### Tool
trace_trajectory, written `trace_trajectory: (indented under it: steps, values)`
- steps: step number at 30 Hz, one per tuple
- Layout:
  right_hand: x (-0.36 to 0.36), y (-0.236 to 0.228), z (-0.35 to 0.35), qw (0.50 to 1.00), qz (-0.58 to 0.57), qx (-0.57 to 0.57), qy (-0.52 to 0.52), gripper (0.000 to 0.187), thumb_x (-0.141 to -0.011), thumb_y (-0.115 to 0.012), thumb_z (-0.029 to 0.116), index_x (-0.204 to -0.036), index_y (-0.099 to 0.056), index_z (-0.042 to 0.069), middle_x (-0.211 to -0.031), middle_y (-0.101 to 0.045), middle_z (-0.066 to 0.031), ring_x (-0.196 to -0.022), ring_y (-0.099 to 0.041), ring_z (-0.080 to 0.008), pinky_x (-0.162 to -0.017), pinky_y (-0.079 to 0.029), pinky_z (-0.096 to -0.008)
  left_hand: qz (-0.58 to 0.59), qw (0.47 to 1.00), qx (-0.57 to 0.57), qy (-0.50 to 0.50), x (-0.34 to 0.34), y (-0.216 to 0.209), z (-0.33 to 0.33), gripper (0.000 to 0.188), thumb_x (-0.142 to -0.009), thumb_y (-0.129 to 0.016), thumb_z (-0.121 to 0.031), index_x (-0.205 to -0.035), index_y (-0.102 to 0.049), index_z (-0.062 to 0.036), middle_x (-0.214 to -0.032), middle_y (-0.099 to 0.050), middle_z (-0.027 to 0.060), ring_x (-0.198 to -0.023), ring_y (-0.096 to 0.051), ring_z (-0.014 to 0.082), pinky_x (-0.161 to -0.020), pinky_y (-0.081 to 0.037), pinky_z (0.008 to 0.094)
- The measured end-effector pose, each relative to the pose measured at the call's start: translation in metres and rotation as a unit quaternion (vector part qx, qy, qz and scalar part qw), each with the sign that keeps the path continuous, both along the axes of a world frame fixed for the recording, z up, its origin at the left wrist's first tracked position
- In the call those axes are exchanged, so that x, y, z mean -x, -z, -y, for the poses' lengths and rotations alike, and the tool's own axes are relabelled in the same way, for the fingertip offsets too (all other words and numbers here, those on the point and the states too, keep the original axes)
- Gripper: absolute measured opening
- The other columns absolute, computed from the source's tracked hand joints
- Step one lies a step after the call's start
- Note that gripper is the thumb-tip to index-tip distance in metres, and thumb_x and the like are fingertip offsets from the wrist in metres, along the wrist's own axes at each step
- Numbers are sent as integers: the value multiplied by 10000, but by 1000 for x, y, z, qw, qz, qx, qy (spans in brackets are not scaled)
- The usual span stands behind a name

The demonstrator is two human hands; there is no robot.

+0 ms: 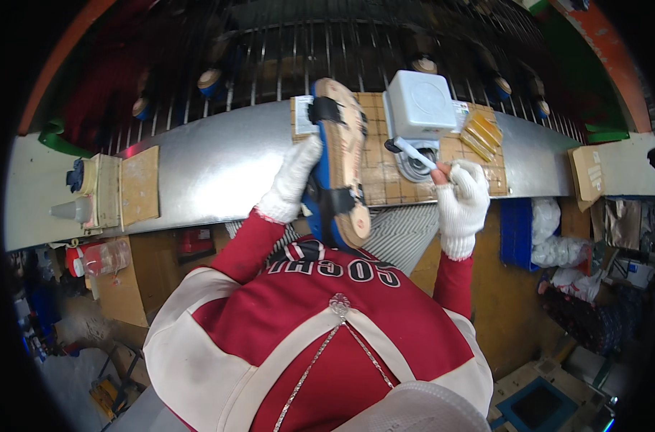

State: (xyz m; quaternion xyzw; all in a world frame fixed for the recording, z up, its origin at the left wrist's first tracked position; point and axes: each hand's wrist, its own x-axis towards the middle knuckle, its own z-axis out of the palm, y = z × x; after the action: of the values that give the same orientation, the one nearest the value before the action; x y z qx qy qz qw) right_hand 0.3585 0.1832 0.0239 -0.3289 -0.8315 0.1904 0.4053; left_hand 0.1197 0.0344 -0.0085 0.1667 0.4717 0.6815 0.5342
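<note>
Bench point(219, 169): before the person
Rods point(254, 65): behind the bench
Board point(381, 186): on the bench
Container point(425, 104): on the board
Strips point(481, 135): on the board, right of the container
Shoe point(343, 162): in the left hand point(291, 180), left of the container
Brush point(416, 153): in the right hand point(463, 205), before the container
Crate point(516, 234): right, below the bench

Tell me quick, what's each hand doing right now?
Left hand: closed, holding the shoe by its side.
Right hand: closed, holding the dark-tipped white stick.
</note>
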Motion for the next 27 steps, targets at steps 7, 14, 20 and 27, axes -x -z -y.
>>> trace_trajectory:
  steps: [7, 14, 20, 27]
  values:
    - [39, -19, 27, 996, -61, 52, -44, 171, -792, -815, 153, -930, -781, 58, -907, -659, -70, -850, -589, -228, -771, -438, -340, -71, 990, -105, 57, -2, -13, 3, 807, -905, -720, -485, -1417, -464, 84, -1237, -649, 117, -1097, -630, 154, -971, -506, 300]
    - [61, -25, 20, 998, -25, 5, -58, 153, -800, -813, 159, -919, -777, 69, -894, -657, -52, -803, -571, -214, -744, -415, -337, -121, 989, -65, 46, 3, -12, 17, 715, -915, -729, -412, -1392, -511, 75, -1177, -661, 88, -1029, -608, 111, -922, -507, 273]
    - [76, -29, 8, 997, -24, -27, -65, 171, -785, -830, 185, -911, -779, 79, -896, -664, -49, -810, -577, -206, -743, -415, -337, -149, 987, -39, 51, 8, -13, 17, 934, -814, -719, -661, -1339, -524, 87, -1183, -672, 110, -1070, -651, 149, -944, -526, 304]
    - [67, -29, -2, 990, -9, 19, -136, 175, -780, -829, 191, -902, -776, 77, -887, -665, -56, -853, -589, -218, -775, -436, -336, -85, 992, -73, 66, 11, -15, 16, 850, -863, -674, -650, -1310, -563, 63, -1178, -683, 129, -1063, -675, 171, -942, -544, 308]
